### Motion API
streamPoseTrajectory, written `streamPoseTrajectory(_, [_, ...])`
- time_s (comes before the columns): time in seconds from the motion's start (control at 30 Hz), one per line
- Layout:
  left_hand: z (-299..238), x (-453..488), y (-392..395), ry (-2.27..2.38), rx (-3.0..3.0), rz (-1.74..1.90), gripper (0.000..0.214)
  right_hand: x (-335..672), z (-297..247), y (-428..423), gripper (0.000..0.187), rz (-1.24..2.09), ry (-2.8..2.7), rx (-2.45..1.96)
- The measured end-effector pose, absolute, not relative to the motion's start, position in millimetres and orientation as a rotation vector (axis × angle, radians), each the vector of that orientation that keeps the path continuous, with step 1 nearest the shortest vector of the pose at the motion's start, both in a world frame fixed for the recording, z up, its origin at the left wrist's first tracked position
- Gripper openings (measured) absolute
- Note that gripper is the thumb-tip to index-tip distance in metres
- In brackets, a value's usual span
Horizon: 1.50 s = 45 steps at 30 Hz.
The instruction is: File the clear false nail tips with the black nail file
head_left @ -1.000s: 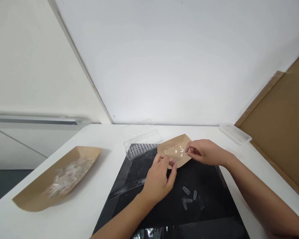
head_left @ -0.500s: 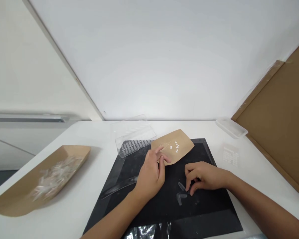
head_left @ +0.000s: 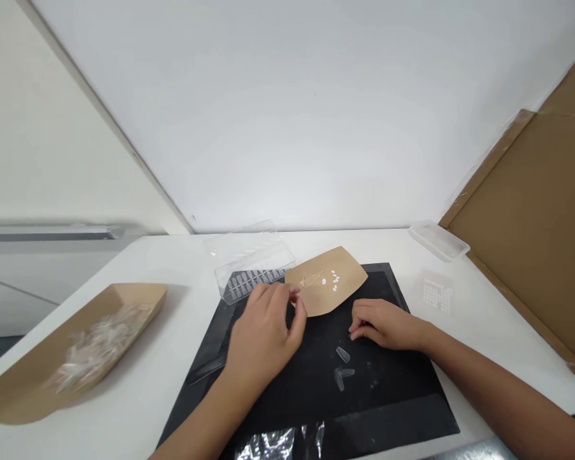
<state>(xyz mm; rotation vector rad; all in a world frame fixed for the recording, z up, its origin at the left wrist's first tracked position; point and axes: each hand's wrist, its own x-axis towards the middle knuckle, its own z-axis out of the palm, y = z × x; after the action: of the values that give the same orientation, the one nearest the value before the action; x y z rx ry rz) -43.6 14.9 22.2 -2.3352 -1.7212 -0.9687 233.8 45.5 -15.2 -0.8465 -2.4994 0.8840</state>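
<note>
1. Nearest the camera, a crumpled strip of shiny foil (head_left: 268,444) pokes out from under the near edge of a black mat (head_left: 405,383).
2. The right hand (head_left: 386,326) rests on the mat with its fingers lying together, lightly bent, and the thumb tucked beneath. It is not pinching anything that shows. Its fingertips (head_left: 354,329) stop just short of the small paper tray and near a few clear false nails (head_left: 342,355), which lie loose on the mat, apart from one another.
3. The left hand (head_left: 263,332) is curled, its fingers bunched toward the edge of the small paper tray (head_left: 316,287). The back of the hand blocks the view, so it may be touching the tray or pinching a tiny piece; I cannot tell which.
4. The small paper tray sits at the far edge of the mat, with white flecks (head_left: 334,280) clustered on it.
5. Just behind the left hand, a clear plastic case (head_left: 252,255) holds rows of nails (head_left: 253,278).
6. To the left, on the white table (head_left: 364,243), a larger paper tray (head_left: 23,399) carries a heap of clear nails (head_left: 96,348).
7. Farther right are a clear sheet (head_left: 437,294) marked with a small grid, a shallow plastic tray (head_left: 438,241) and a cardboard sheet (head_left: 522,211).
</note>
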Motion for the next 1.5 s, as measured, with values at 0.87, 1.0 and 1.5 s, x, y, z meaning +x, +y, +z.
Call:
streamPoseTrajectory(0.87, [-1,-137,-26,-2.165,-2.301,-0.23,0.031,232,-32,53,0.011,0.725,-2.456,-0.721])
streamPoseTrajectory(1.0, [19,-130,-35,-2.432,-2.298,-0.011,0.034,231,-35,55,0.008,0.674,-2.467,-0.729])
streamPoseTrajectory(1.5, [7,-20,36,-1.749,-2.289,-0.86,0.032,215,-25,35,0.032,-0.377,-2.571,-0.785])
